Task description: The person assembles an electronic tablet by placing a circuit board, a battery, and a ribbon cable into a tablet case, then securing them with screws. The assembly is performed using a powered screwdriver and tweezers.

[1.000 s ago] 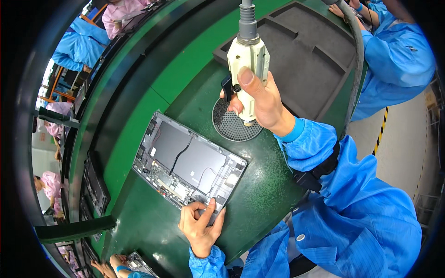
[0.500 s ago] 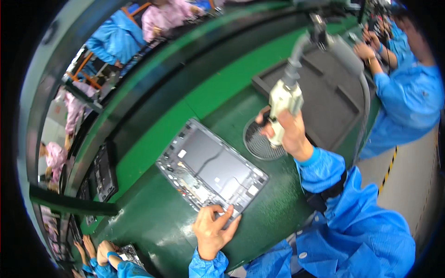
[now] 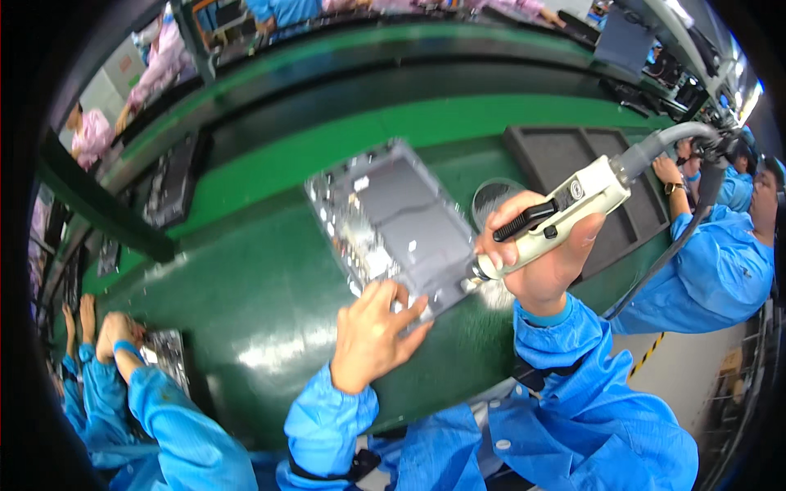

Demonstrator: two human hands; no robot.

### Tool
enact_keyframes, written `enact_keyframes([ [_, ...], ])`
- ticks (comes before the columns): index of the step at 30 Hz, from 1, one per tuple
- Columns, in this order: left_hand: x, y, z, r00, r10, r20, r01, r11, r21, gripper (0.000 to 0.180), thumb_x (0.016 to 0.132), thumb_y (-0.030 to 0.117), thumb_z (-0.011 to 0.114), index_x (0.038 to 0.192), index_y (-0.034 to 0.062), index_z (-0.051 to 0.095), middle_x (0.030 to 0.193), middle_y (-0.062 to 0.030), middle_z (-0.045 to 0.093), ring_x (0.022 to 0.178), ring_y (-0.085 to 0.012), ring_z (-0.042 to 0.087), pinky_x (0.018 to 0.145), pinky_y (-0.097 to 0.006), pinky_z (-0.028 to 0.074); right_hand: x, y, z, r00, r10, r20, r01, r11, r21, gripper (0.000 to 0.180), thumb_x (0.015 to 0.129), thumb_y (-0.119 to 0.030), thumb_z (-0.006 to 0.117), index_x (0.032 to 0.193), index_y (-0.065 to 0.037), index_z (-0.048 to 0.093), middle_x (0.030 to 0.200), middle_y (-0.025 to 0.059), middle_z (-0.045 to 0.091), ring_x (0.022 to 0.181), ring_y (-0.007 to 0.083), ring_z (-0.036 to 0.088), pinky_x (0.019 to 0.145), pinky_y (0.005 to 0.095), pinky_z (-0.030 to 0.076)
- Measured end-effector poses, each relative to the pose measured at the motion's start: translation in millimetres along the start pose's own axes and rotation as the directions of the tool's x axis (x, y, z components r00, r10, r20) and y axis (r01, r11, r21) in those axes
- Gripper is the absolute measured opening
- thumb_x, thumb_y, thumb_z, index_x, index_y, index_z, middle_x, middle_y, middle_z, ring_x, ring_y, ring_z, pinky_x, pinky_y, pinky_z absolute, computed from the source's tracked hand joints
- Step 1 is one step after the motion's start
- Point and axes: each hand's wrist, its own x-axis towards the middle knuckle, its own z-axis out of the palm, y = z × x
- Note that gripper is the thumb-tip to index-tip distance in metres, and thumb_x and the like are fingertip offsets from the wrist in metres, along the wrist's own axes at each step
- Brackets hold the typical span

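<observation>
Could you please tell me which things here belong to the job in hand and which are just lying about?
In hand:
cream handheld tool, in the right hand
open device casing, left hand at its edge
possibly the round dish

Apparently lying about:
dark compartment tray
black casing at far left

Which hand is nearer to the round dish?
Right. The right hand partly hides the round dish; the left hand is farther, at the near corner of the grey device.
</observation>
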Motion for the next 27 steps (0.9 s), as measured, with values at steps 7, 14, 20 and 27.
enact_keyframes([
  [7,0,-7,1,1.000,0.009,-0.007,-0.009,0.999,-0.044,0.028,0.062,0.016,0.078,0.089,0.0133,0.070,0.082,0.0002,0.049,0.073,-0.0168,0.053,0.047,-0.033,0.043,-12,25,14,0.975,0.153,0.163,-0.158,0.987,0.014,0.096,0.068,-0.086,0.043,0.084,0.008,0.058,0.055,0.0027,0.053,0.051,0.0098,0.054,0.060,0.0276,0.053],
  [14,-6,-4,2,1.000,0.013,0.007,-0.012,0.999,-0.040,0.027,0.062,0.016,0.077,0.088,0.0128,0.070,0.084,0.0006,0.049,0.075,-0.0163,0.053,0.047,-0.032,0.044,-16,29,7,0.977,0.149,0.152,-0.151,0.989,-0.002,0.098,0.070,-0.088,0.032,0.087,0.005,0.056,0.054,0.0039,0.049,0.051,0.0174,0.050,0.054,0.0333,0.045],
  [20,-7,-4,1,1.000,-0.011,-0.015,0.011,0.999,-0.044,0.029,0.058,0.015,0.078,0.086,0.0118,0.071,0.080,-0.0013,0.051,0.072,-0.0189,0.056,0.051,-0.033,0.044,-14,27,13,0.969,0.169,0.178,-0.157,0.985,-0.078,0.094,0.068,-0.090,0.031,0.081,0.001,0.054,0.052,0.0021,0.046,0.049,0.0152,0.048,0.052,0.0324,0.044],
  [27,-1,-4,-3,0.998,0.053,0.045,-0.052,0.998,-0.041,0.029,0.063,0.018,0.077,0.091,0.0139,0.070,0.084,0.0001,0.049,0.075,-0.0179,0.054,0.048,-0.033,0.044,-27,27,26,0.971,0.222,0.083,-0.205,0.963,-0.175,0.091,0.059,-0.089,0.046,0.080,-0.001,0.053,0.062,0.0066,0.056,0.051,0.0118,0.051,0.048,0.0243,0.044],
])
